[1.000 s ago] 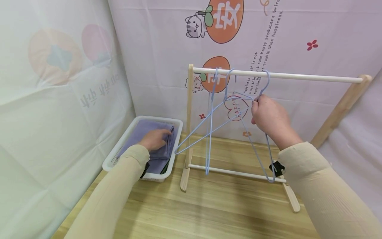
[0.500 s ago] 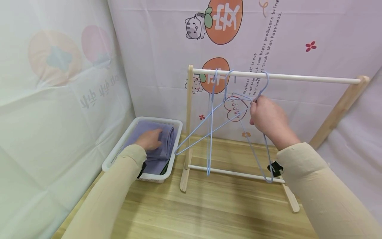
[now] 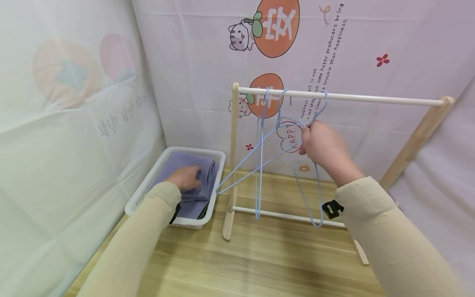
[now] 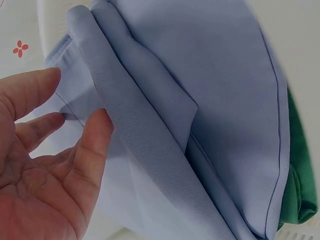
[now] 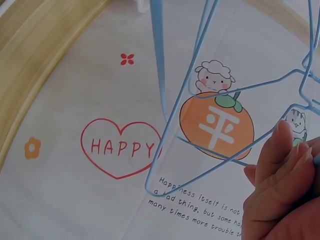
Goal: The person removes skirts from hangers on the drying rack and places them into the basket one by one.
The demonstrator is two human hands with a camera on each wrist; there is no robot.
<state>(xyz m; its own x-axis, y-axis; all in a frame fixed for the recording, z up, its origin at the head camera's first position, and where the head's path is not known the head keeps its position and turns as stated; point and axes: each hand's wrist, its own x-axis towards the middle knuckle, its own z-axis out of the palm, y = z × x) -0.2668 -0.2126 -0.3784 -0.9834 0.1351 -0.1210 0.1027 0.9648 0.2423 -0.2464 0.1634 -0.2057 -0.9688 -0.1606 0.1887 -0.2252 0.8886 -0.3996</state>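
Observation:
My right hand (image 3: 324, 146) grips a light blue clothes hanger (image 3: 327, 99) just under its hook, which is at the rail (image 3: 371, 98) of a wooden rack. Two more blue hangers hang left of it, one turned edge-on (image 3: 261, 165), the other slanting down leftward (image 3: 218, 191). Over the white basket (image 3: 148, 180), my left hand (image 3: 185, 178) is among folded lavender cloth (image 3: 191, 159). In the left wrist view, that hand (image 4: 55, 165) has its fingers spread loosely, a fingertip right at a thick fold (image 4: 135, 125). Green cloth (image 4: 300, 190) peeks out from beneath.
The rack's left post (image 3: 234, 144) stands close beside the basket. A lower white bar (image 3: 289, 216) joins its feet above the wooden tabletop (image 3: 259, 264). Printed white curtains (image 3: 193, 62) enclose the back and sides.
My right hand and its hanger have shifted a little left, the hanger's lower end swinging left too. My left hand has drawn back from the cloth's right-hand folds. The head view has shifted slightly.

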